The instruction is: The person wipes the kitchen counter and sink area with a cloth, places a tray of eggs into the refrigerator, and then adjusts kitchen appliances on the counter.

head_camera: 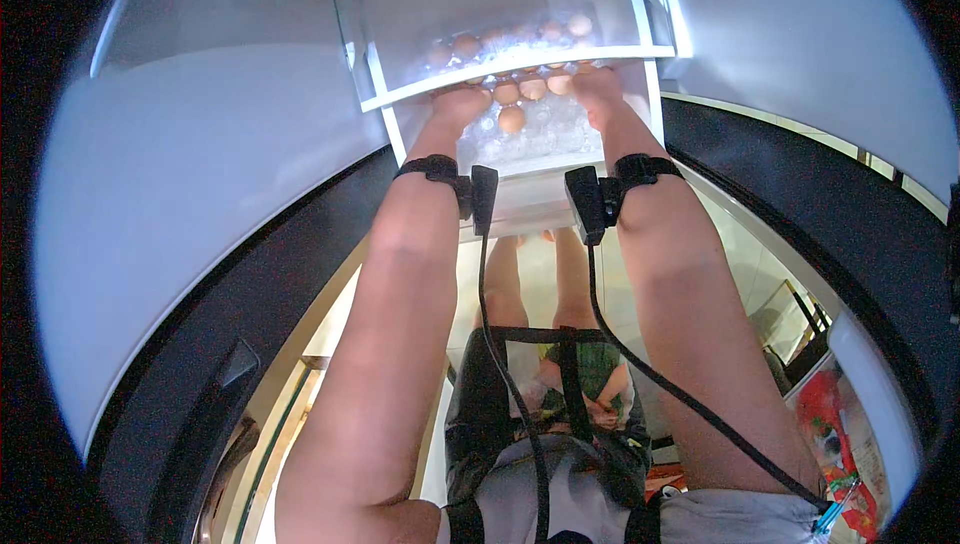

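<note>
Several brown eggs (533, 89) sit in a clear plastic egg tray (551, 131) inside a pulled-out refrigerator drawer (630, 85). One egg (511, 119) lies closer to me than the rest. My left hand (461, 103) is at the tray's left side, its thumb side beside the eggs. On the right side, my right hand (598, 90) is up against the end of the egg row. Both hands reach partly below the white front edge of a glass shelf (517, 73). Most fingers are hidden, so their grip cannot be seen.
More eggs (466, 44) show through the glass shelf. Refrigerator walls (172, 191) and dark door seals (787, 169) curve around both arms. Black wrist-strapped devices (484, 200) trail cables (675, 386) toward my body. A red printed bag (832, 424) is at lower right.
</note>
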